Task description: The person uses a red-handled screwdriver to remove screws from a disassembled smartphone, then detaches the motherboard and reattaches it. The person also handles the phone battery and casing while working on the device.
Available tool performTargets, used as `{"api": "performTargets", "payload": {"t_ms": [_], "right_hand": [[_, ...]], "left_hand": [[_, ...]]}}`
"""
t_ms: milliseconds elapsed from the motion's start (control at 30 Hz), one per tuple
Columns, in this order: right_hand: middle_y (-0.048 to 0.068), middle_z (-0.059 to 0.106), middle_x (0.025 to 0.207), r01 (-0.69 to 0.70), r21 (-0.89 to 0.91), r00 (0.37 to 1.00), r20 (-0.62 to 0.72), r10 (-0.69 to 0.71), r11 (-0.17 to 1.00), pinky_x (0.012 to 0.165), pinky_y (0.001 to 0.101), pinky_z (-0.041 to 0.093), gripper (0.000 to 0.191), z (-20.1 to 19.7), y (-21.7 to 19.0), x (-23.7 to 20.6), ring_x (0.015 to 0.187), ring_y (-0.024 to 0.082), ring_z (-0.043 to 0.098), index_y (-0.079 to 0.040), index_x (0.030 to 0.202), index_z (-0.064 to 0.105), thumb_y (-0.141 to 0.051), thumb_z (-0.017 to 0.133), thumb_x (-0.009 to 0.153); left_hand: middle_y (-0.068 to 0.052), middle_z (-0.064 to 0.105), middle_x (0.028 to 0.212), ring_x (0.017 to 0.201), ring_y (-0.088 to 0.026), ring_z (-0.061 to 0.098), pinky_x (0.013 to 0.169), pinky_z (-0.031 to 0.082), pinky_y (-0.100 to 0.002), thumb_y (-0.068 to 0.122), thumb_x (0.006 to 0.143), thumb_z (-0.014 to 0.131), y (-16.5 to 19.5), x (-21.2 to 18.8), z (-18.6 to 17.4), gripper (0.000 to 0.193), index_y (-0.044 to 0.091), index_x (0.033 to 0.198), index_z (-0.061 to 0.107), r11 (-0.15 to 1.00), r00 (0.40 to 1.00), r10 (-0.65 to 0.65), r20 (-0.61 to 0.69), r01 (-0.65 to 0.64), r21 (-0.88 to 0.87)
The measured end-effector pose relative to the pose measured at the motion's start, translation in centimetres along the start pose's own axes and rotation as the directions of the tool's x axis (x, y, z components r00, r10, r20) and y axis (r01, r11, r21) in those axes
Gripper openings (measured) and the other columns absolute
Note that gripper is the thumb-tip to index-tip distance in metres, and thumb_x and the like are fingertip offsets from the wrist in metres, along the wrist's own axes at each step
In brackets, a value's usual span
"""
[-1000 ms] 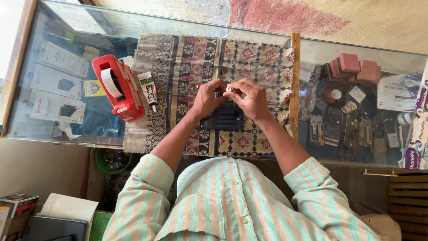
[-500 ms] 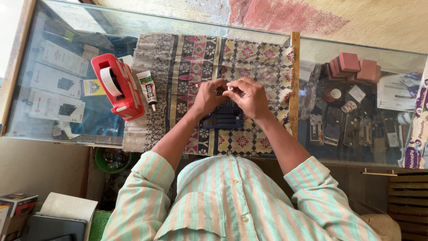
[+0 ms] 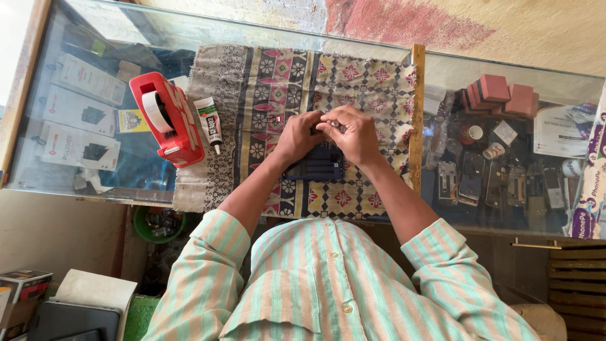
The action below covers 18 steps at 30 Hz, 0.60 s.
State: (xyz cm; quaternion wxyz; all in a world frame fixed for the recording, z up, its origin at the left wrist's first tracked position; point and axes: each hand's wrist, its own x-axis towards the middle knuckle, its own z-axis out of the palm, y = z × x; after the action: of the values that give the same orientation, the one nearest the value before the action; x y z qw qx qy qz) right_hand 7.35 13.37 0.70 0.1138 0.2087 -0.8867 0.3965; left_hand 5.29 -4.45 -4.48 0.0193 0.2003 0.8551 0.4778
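At the far left of the glass-topped desk (image 3: 82, 38), white boxes (image 3: 79, 129) with device pictures lie under the glass. Just right of them, on the edge of a patterned cloth (image 3: 372, 82), stands a red tape dispenser (image 3: 167, 120) holding a roll of white tape. A small white glue tube (image 3: 208, 123) with a black tip lies just beside the dispenser, also on the cloth.

Near the middle of the cloth, the left hand (image 3: 297, 136) and the right hand (image 3: 356, 136) meet above a dark, flat rectangular device (image 3: 315, 169) that lies on the cloth, partly hidden under both hands. The fingertips of the two hands touch each other over the device's upper end. The fingers of the left hand are curled together, and those of the right hand are bunched together as if pinching something small; whether anything is actually clamped between them cannot be told, since it is too small and hidden. Both forearms come out of a shirt with peach and mint stripes.

A wooden strip (image 3: 416, 113) runs across the desk at the cloth's right edge. Beyond it, under the glass, sit pink boxes (image 3: 499, 95), and below them a row of phone parts (image 3: 492, 183). Papers (image 3: 558, 129) lie at the far right.
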Motion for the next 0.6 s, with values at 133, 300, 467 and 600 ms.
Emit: {"api": "performTargets", "payload": {"t_ms": [133, 300, 467, 600], "right_hand": [[0.009, 0.077, 0.113, 0.073, 0.051, 0.997, 0.03, -0.075, 0.996, 0.078, 0.0312, 0.064, 0.029, 0.3, 0.0, 0.0, 0.093, 0.02, 0.077, -0.01, 0.123, 0.074, -0.007, 0.076, 0.094], [0.013, 0.064, 0.144, 0.148, 0.248, 0.97, 0.153, -0.189, 0.957, 0.1, 0.0349, 0.062, 0.043, -0.1, -0.1, 0.2, 0.129, 0.029, 0.065, -0.009, 0.135, 0.066, 0.01, 0.059, 0.097], [0.008, 0.056, 0.156, 0.146, 0.103, 0.935, 0.31, -0.171, 0.984, 0.121, 0.0514, 0.038, 0.057, -0.1, -0.1, 0.9, 0.147, 0.026, 0.05, -0.014, 0.148, 0.055, 0.012, 0.051, 0.098], [0.011, 0.054, 0.159, 0.219, 0.072, 0.903, 0.364, -0.23, 0.973, 0.129, 0.0592, 0.02, 0.067, -0.2, 0.2, 1.6, 0.152, 0.027, 0.041, -0.015, 0.154, 0.048, 0.014, 0.05, 0.093]], "left_hand": [[-0.016, 0.077, 0.098, 0.087, -0.025, 0.077, 0.078, 0.059, -0.038, 0.01, 0.081, 0.084, -0.5, 0.2, -0.4, 0.034, 0.0, 0.107, 0.067, 0.984, 0.998, 0.057, -0.009, -0.058, -0.17], [-0.008, 0.079, 0.103, 0.086, -0.012, 0.072, 0.074, 0.058, -0.033, 0.003, 0.092, 0.072, -2.0, 0.4, -1.7, 0.022, 0.001, 0.113, 0.071, 0.905, 0.988, 0.09, 0.125, -0.028, -0.425], [-0.007, 0.078, 0.094, 0.069, -0.009, 0.066, 0.062, 0.054, -0.03, 0.004, 0.094, 0.067, -1.9, 0.5, -1.7, 0.017, 0.001, 0.11, 0.074, 0.903, 0.967, -0.025, 0.253, 0.131, -0.41], [-0.008, 0.079, 0.095, 0.07, -0.011, 0.07, 0.065, 0.056, -0.03, 0.008, 0.092, 0.072, -1.5, 0.7, -1.0, 0.017, 0.003, 0.107, 0.075, 0.953, 0.985, 0.066, 0.156, -0.016, -0.302]]}}
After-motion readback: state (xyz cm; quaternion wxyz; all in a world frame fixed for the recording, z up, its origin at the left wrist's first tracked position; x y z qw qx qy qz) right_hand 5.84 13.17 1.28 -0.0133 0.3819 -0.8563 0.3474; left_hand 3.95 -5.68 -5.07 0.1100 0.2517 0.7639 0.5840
